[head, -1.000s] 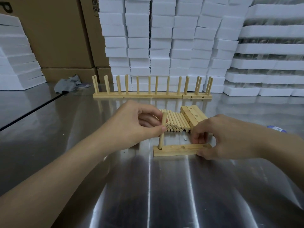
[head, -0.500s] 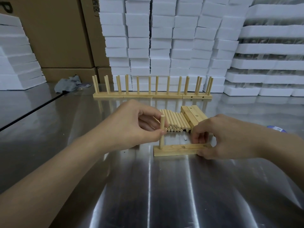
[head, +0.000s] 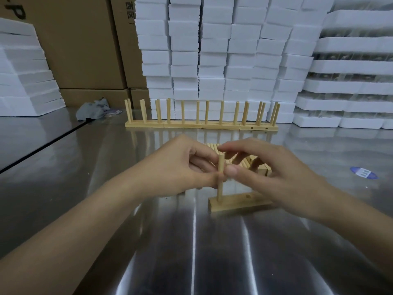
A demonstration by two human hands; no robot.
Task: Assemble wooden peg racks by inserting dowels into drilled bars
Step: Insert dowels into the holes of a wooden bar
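This looks like a packing room or small factory; tall stacks of white foam blocks [head: 223, 56] and big brown cardboard boxes [head: 85, 43] stand behind a shiny metal table [head: 191, 252]; finished wooden peg racks [head: 201, 123] wait in a row.

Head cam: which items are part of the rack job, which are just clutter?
Job:
- dowel, upright in the bar, pinched by left hand and right hand
- loose dowels behind the hands
- finished racks at the back

Clutter:
- grey rag
- blue label
- foam blocks
- cartons
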